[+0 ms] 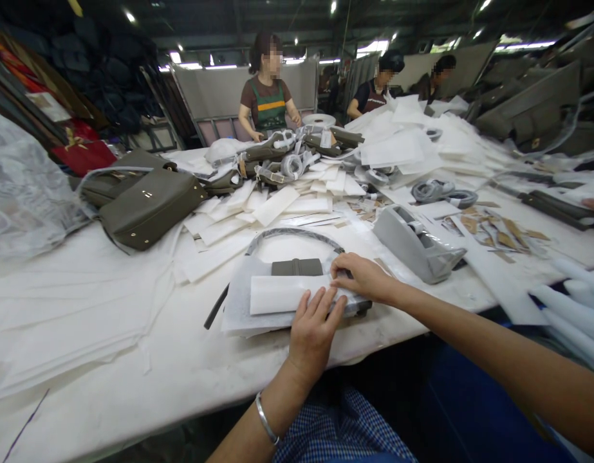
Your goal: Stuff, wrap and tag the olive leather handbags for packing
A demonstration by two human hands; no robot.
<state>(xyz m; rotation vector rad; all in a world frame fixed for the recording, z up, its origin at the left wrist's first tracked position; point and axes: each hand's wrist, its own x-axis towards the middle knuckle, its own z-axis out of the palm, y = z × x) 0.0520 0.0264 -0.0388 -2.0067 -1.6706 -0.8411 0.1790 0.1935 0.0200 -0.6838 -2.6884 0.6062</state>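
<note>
An olive handbag lies flat on the white table in front of me, mostly covered by white foam wrap; its wrapped grey handle arcs behind it. My left hand rests flat on the wrap's right end, fingers stretched out. My right hand sits just right of it, fingers curled and pinching the edge of the wrap against the bag. A dark strap pokes out at the left.
A grey tape dispenser stands right of my hands. Another olive handbag lies at the left, beside clear plastic. Stacks of white foam sheets and bag parts cover the middle. Three people work at the far side.
</note>
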